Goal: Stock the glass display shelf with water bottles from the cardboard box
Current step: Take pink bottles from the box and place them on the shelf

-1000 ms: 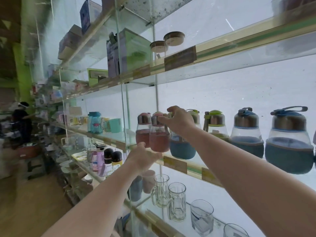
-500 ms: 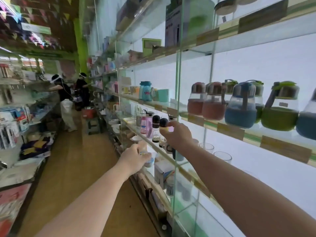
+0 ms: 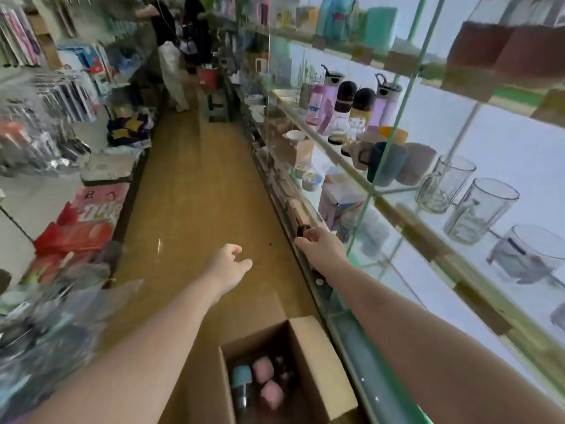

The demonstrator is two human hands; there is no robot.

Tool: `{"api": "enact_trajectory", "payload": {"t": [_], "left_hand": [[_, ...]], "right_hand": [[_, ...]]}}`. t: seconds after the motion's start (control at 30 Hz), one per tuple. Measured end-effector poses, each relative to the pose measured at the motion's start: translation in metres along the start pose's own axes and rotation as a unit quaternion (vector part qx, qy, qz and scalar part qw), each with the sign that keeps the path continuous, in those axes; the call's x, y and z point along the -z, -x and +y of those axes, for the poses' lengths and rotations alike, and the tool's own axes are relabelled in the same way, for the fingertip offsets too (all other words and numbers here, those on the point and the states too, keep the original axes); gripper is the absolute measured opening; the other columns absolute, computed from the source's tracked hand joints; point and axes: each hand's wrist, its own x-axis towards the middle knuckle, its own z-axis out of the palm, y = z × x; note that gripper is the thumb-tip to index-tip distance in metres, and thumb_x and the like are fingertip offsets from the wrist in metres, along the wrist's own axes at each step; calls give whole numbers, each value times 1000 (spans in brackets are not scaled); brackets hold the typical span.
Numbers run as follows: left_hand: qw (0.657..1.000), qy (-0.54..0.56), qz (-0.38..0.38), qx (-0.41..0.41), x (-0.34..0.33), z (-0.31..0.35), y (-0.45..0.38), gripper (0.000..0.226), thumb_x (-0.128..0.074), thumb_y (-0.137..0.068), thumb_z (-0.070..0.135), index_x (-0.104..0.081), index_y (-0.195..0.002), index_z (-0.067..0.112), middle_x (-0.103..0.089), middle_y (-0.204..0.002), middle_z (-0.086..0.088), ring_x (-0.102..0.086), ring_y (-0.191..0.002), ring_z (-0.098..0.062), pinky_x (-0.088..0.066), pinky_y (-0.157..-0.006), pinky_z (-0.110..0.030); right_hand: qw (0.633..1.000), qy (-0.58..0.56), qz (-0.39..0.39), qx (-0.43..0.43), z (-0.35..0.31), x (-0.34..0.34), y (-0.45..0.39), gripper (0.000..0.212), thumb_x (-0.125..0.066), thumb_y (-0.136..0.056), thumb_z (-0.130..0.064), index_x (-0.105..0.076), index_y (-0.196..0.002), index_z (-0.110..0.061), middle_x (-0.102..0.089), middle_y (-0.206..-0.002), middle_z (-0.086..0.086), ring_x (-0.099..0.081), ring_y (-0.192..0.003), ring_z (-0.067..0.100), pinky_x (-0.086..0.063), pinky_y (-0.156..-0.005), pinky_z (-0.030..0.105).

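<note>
An open cardboard box (image 3: 318, 368) stands on the floor at the bottom centre, beside the shelf base. Inside lie a blue-lidded bottle (image 3: 241, 377) and pink-lidded bottles (image 3: 263, 367). My left hand (image 3: 230, 267) hangs empty over the floor beyond the box, fingers loosely apart. My right hand (image 3: 321, 243) is out near the lower edge of the glass display shelf (image 3: 428, 240), holding nothing. Pink-banded bottles (image 3: 504, 53) stand blurred on the upper shelf at the top right.
Glass mugs (image 3: 480, 209) and cups (image 3: 388, 163) fill the shelf at right, with small flasks (image 3: 345, 108) further along. A brown aisle floor (image 3: 189, 194) runs ahead. Racks of goods (image 3: 61, 179) line the left side. Two people (image 3: 171, 50) stand far down the aisle.
My view has swung down from the bottle shelf to the floor and box. Both hands have left the bottles on the shelf and dropped low, empty.
</note>
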Motion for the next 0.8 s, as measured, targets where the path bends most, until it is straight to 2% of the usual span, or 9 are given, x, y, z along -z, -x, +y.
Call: {"api": "enact_trajectory", "payload": {"t": [0.1, 0.23, 0.4, 0.57, 0.7, 0.8], "left_hand": [[998, 10, -18, 62, -27, -40, -6, 44, -51, -95, 17, -40, -137, 9, -40, -143, -13, -43, -127, -27, -33, -103, -34], [989, 13, -36, 142, -68, -88, -9, 44, -51, -95, 15, -41, -136, 8, -41, -141, -15, -43, -127, -27, -33, -102, -31], [978, 10, -40, 203, -103, -132, -21, 43, -53, -94, 20, -44, -135, 10, -46, -138, -13, -45, -124, -27, -35, -101, -32], [971, 6, -45, 233, -135, -166, -39, 44, -51, -94, 22, -44, -136, 14, -47, -138, -9, -46, -125, -26, -35, -99, -31], [970, -12, -55, 237, -170, -203, -58, 43, -51, -94, 23, -44, -136, 16, -48, -137, -8, -46, -124, -25, -36, -97, -31], [970, -32, -72, 229, -205, -241, -75, 42, -52, -94, 24, -45, -135, 16, -48, -138, -8, -47, -123, -25, -37, -99, -33]], "right_hand": [[998, -5, -43, -34, 39, -28, -6, 46, -55, -92, -33, -50, -135, -15, -55, -133, 2, -52, -120, 21, -41, -93, 26], [990, 12, -110, -91, 101, -68, -10, 47, -54, -92, -30, -48, -136, -13, -53, -136, 5, -48, -125, 22, -38, -103, 30], [971, 8, -179, -161, 159, -109, -20, 47, -57, -90, -22, -47, -136, -17, -54, -132, 5, -52, -119, 21, -43, -94, 29], [954, -35, -203, -217, 206, -145, -40, 49, -57, -92, -23, -44, -138, -15, -54, -132, 6, -54, -112, 19, -41, -81, 24], [937, -65, -207, -275, 256, -179, -53, 53, -58, -91, -31, -45, -138, -13, -55, -129, 8, -53, -115, 22, -47, -95, 32], [926, -85, -192, -314, 303, -213, -65, 56, -61, -88, -37, -47, -136, -13, -55, -112, 5, -53, -109, 21, -47, -100, 40]]}}
